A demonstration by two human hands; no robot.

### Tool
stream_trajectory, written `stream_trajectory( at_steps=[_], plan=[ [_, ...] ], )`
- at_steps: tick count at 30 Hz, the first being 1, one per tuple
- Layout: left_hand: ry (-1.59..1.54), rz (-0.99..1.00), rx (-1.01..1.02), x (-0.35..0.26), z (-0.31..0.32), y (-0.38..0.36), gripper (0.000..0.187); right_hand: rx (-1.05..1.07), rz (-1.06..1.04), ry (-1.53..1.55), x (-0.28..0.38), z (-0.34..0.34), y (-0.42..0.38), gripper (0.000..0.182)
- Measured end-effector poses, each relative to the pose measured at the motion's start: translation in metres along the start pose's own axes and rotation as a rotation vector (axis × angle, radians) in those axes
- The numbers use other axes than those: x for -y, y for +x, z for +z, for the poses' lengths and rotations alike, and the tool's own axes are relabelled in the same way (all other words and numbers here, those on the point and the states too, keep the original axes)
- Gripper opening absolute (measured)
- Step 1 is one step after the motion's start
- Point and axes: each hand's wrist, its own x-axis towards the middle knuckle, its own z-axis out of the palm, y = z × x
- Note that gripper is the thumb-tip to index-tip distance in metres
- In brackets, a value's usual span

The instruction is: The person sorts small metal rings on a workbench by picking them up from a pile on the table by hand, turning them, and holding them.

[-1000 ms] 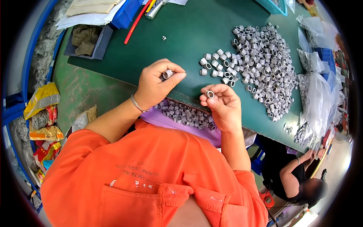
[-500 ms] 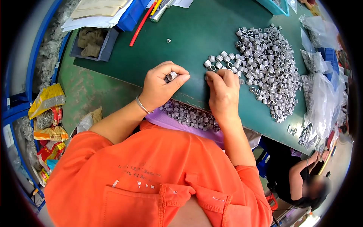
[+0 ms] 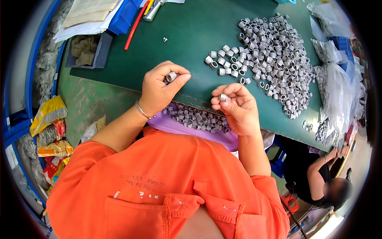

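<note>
Purple container (image 3: 193, 134): lay nearest, at the near edge of the table (image 3: 191, 44), with grey rings (image 3: 195, 119) inside.
Right grip: the right hand (image 3: 242, 110) pinched one metal ring (image 3: 223, 97) between thumb and fingers.
Ring axis: short body; the direction of the bore could not be told with certainty.
Left grip: the left hand (image 3: 159, 85) was curled around rings, one held ring (image 3: 171, 76) showing beside the thumb; count hidden.
Hand-to-hand relation: the pinched ring lay right of the left grip and slightly nearer, well apart from it.
Loose rings (image 3: 221, 72): lay beyond the right hand, the nearer of the two.
Main pile (image 3: 274, 59): spread to the far right.
</note>
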Motion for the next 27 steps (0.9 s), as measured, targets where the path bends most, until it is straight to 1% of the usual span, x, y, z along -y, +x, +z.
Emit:
stream_trajectory(
  at_steps=[1,3,4,5,7,9,10,11,13,17,19,20,21,23,24,25,27],
  plan=[
    [-0.002,-0.006,-0.001,0.0,0.0,0.0,0.004,-0.003,-0.002,0.0,-0.002,0.0,-0.002,0.011],
    [-0.015,-0.004,-0.004,0.001,0.001,-0.001,0.004,0.032,-0.18,-0.383,-0.007,0.0,-0.007,0.017],
    [-0.026,-0.004,-0.01,0.002,0.001,-0.001,0.004,0.114,-0.262,-0.67,-0.002,0.001,-0.009,0.026],
    [-0.028,-0.002,-0.006,0.001,0.001,0.0,0.004,0.143,-0.315,-0.869,0.002,0.003,-0.012,0.031],
    [-0.029,-0.012,0.002,0.0,0.001,0.0,0.005,0.02,-0.5,-1.094,0.002,-0.002,-0.01,0.029],
    [-0.034,-0.006,0.007,0.002,0.0,0.0,0.005,-0.222,-0.76,-1.304,0.003,-0.015,0.0,0.027],
    [-0.039,0.0,0.008,0.003,0.0,0.0,0.005,-0.306,-0.818,-1.38,0.006,-0.019,0.004,0.024],
    [-0.035,0.001,0.008,0.003,-0.001,0.0,0.005,-0.391,-0.791,-1.441,0.008,-0.019,0.006,0.022],
    [-0.029,-0.006,0.006,0.002,0.0,0.0,0.004,-0.456,-0.774,-1.632,0.008,-0.021,0.01,0.023],
    [-0.017,-0.04,-0.003,0.001,0.0,0.0,0.004,-0.387,-0.81,-1.655,0.005,-0.03,0.009,0.024],
    [-0.021,0.013,-0.024,0.003,0.001,0.0,0.003,-0.372,-0.838,-1.702,0.006,-0.028,0.007,0.023],
    [-0.006,0.001,-0.027,0.003,0.0,-0.001,0.003,-0.361,-0.812,-1.66,0.006,-0.026,0.005,0.023],
    [-0.073,-0.054,-0.027,0.003,-0.001,-0.002,0.004,-0.344,-0.789,-1.628,0.005,-0.025,0.002,0.022],
    [-0.211,-0.153,-0.03,0.004,-0.002,-0.001,0.005,-0.351,-0.557,-1.164,-0.004,-0.018,-0.009,0.019],
    [-0.295,-0.18,-0.038,0.009,-0.001,-0.001,0.006,-0.287,-0.436,-0.868,-0.007,-0.015,-0.015,0.021],
    [-0.291,-0.183,-0.038,0.01,-0.002,-0.002,0.006,-0.225,-0.314,-0.574,-0.01,-0.013,-0.02,0.022],
    [-0.365,-0.21,-0.049,0.008,-0.001,-0.001,0.007,-0.164,-0.172,-0.367,-0.014,-0.007,-0.026,0.025]
  ],
)
